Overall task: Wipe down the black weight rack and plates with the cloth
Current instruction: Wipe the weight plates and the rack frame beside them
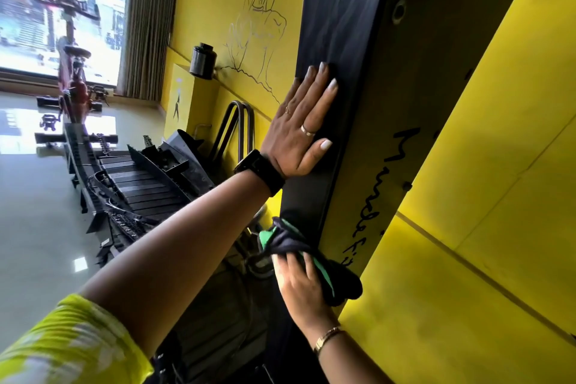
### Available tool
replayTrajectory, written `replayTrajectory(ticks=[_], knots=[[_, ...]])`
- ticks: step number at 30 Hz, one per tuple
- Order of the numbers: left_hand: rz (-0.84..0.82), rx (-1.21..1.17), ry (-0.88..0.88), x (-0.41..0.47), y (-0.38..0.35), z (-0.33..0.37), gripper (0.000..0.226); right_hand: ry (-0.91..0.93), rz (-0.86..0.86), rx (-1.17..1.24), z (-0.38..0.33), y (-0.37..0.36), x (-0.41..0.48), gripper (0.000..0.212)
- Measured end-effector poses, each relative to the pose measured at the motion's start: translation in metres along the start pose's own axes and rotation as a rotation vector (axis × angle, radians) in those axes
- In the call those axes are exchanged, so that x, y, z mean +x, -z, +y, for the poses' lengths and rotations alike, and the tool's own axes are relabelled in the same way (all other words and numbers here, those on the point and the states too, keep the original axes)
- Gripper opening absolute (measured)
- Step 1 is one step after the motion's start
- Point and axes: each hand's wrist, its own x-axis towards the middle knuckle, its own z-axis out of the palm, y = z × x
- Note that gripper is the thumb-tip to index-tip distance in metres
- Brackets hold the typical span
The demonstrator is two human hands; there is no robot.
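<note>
black handwritten script reading "muscle fi", the rest unreadable, runs along the black weight rack, starting just beside the thumb of the left hand and ending at the cloth gripped by the right hand.

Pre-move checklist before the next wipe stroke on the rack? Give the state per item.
1. Right hand grips the cloth: ok.
2. Cloth is against the black rack: ok, it looks pressed at the panel's edge.
3. Left hand is flat on the rack, bracing: ok.
4. Stroke path along the panel is free: not ok, the left hand lies on it beyond the cloth.
5. Panel surface is already clean: cannot tell.
</note>
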Motion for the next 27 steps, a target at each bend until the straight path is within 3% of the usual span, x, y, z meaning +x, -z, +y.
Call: replayTrajectory(ticks=[5,9,13,20,24,27], knots=[[-0.014,0.023,-0.01,-0.011,-0.002,-0.002,0.061,-0.06,0.124,0.159,0.014,0.01,-0.005,0.047],[-0.026,0.014,0.006,-0.025,-0.007,-0.002,0.061,-0.152,0.242,0.143,0.025,0.026,0.017,0.046],[-0.022,-0.001,0.011,-0.029,-0.01,-0.004,0.062,-0.121,0.187,0.081,0.012,0.016,0.027,0.048],[-0.013,-0.015,0.003,-0.029,-0.012,-0.006,0.062,0.009,-0.152,0.01,-0.018,-0.014,0.001,0.045],[-0.008,-0.015,0.007,-0.03,-0.013,-0.005,0.062,0.079,-0.127,0.018,-0.019,-0.03,-0.032,0.049],[0.002,-0.019,0.011,-0.031,-0.013,-0.004,0.061,0.009,0.05,0.141,-0.003,-0.021,-0.035,0.047]])
